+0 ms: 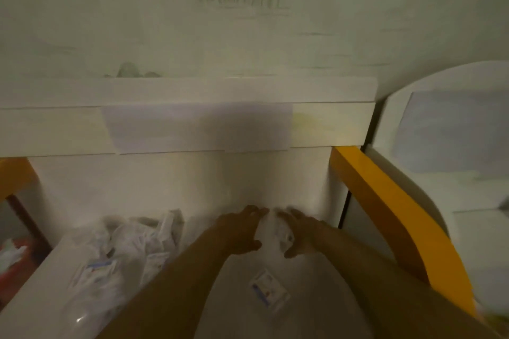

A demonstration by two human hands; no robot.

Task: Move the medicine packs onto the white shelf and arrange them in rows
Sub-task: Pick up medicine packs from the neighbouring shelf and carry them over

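Observation:
The frame is dim and blurred. Both hands reach forward over the white shelf surface. A white medicine pack lies between them, held at its sides by my left hand and my right hand, fingers spread and thumbs tucked against it. Closer to me, between my forearms, another white pack with blue print lies flat on the shelf. To the left a crumpled clear plastic bag holds more packs, one with a blue label.
A white back panel rises behind the shelf, with a white ledge above it. A yellow board runs along the right side; a second yellow piece sits far left. Red clutter lies lower left.

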